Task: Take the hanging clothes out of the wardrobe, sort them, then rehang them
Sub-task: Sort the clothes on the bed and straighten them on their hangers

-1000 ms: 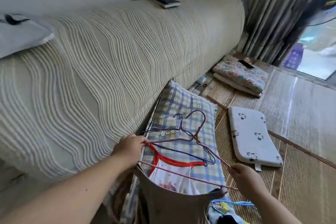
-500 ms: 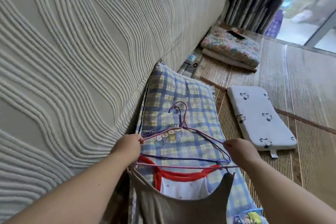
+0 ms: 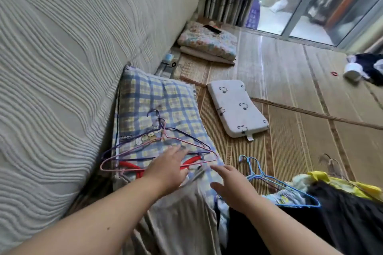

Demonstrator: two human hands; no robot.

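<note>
Half a second ago both hands held the ends of the pink hanger [image 3: 196,147] up in the air. Now they have let go. The hanger lies flat on the near end of the checked pillow [image 3: 157,97], with the brown top [image 3: 182,213] on it. The top runs off the pillow's near edge, toward the person.

The left hand [image 3: 167,170] rests flat on the top of the brown top and the hanger's bar, fingers straight, holding nothing. The right hand [image 3: 232,188] is spread wide at the pillow's right edge. It holds nothing too. I cannot tell if it touches the cloth.

A purple hanger [image 3: 154,112] and a red-edged top [image 3: 128,166] lie under the pink one. So I think this is one sorted stack, and the brown top has just joined it.

The next clothes are probably in the pile [image 3: 342,213] by the right hand, where blue hangers [image 3: 269,180] stick out. No wardrobe shows, so hanging up looks far off.

The couch [image 3: 62,58] presses on the pillow's left edge. On the mat [image 3: 300,130] lie a small pillow [image 3: 236,107], a folded blanket [image 3: 207,43] with a phone [image 3: 212,29] on it, and a cup [image 3: 352,71] far right. The hangers' hooks overlap, so they could catch on each other when lifted.
</note>
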